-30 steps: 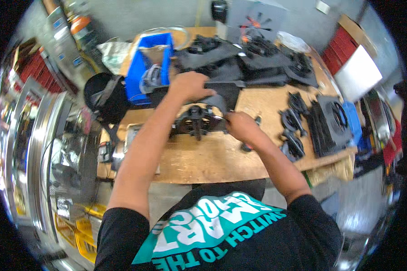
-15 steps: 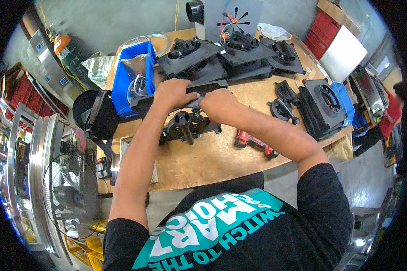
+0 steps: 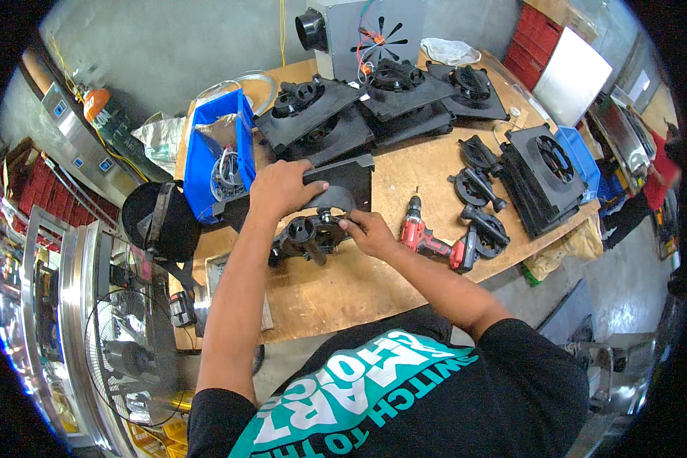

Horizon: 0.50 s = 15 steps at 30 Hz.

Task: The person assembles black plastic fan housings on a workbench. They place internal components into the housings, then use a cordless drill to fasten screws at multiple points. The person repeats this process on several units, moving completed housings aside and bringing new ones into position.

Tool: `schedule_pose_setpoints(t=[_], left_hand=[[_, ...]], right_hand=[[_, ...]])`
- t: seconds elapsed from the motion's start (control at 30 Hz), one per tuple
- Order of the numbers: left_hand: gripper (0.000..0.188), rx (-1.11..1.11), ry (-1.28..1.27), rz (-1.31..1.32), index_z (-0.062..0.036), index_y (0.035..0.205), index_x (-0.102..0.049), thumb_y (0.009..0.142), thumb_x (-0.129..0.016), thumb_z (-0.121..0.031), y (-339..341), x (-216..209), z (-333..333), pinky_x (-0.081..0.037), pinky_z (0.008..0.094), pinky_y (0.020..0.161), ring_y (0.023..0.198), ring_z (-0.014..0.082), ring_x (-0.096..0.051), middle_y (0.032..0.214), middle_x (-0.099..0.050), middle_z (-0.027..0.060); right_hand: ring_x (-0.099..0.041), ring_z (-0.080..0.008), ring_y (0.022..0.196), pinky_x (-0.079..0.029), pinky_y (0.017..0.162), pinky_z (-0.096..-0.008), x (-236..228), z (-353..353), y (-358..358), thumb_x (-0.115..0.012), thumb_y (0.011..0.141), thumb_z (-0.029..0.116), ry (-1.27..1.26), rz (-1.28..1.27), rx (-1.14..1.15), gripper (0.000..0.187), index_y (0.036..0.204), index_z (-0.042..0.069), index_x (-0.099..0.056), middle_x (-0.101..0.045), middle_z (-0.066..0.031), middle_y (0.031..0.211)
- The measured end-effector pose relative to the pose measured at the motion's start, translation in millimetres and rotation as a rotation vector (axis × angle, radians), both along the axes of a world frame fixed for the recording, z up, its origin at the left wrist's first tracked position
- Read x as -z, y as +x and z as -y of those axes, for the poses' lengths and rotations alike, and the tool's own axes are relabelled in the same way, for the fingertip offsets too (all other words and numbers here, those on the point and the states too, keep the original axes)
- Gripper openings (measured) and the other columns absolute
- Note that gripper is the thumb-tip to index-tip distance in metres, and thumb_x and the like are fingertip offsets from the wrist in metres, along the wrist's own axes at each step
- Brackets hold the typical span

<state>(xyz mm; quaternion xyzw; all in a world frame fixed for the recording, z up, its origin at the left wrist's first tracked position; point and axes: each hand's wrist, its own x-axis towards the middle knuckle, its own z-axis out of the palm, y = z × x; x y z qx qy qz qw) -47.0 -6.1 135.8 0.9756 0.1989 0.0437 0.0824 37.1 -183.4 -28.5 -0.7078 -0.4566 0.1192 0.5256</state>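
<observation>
A black square panel [image 3: 361, 182] with a round opening stands tilted on the table in front of me. A round black fitting with a short tube [image 3: 305, 237] sits at its near side. My left hand [image 3: 282, 191] is closed over the panel's upper edge, its thumb lying on the near side. My right hand [image 3: 370, 233] pinches the right side of the round fitting with thumb and fingers. To the right of that hand lies a red and black cordless drill [image 3: 427, 238], its bit pointing away from me.
Several black panels with fittings [image 3: 313, 111] lie stacked along the back. Loose round black fittings [image 3: 473, 187] and a panel stack [image 3: 542, 175] are at the right. A blue bin [image 3: 198, 153] with cables stands left on the wooden table [image 3: 343, 298]; a fan [image 3: 126, 355] stands beside it.
My right hand has moved from the panel's upper edge down to the side of the round fitting. The left hand still grips the edge. More of the drill shows now.
</observation>
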Motion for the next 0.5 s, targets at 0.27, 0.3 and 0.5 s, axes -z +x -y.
schedule_pose_setpoints(t=[0.27, 0.3, 0.5], left_hand=[[0.053, -0.002, -0.003, -0.026, -0.0137, 0.107, -0.07, 0.077, -0.067, -0.057, 1, 2, 0, -0.053, 0.0483, 0.081, 0.092, 0.0368, -0.067, 0.094, -0.07, 0.018], [0.051, 0.003, 0.001, -0.021, -0.0138, 0.107, -0.07, 0.077, -0.067, -0.056, 2, 2, 0, -0.053, 0.0483, 0.081, 0.092, 0.0371, -0.067, 0.095, -0.07, 0.0182], [0.046, 0.001, -0.003, -0.038, -0.0138, 0.109, -0.07, 0.078, -0.068, -0.048, 2, 3, 0, -0.053, 0.0484, 0.081, 0.091, 0.0382, -0.066, 0.096, -0.07, 0.019]], right_hand=[[-0.068, -0.0342, 0.071, -0.053, 0.063, -0.0452, -97, 5, 32, -0.06, 0.081, 0.021, -0.429, 0.824, -0.183, 0.016, 0.086, 0.01, -0.07, -0.068, -0.0143, 0.075], [-0.068, -0.0338, 0.071, -0.054, 0.063, -0.0449, -112, 3, 30, -0.061, 0.079, 0.019, -0.489, 0.898, -0.219, 0.016, 0.086, 0.01, -0.071, -0.068, -0.0141, 0.074], [-0.07, -0.029, 0.069, -0.054, 0.058, -0.0421, -159, -25, 10, -0.063, 0.075, 0.018, -0.525, 1.171, -0.367, 0.014, 0.072, 0.008, -0.072, -0.07, -0.0128, 0.071]])
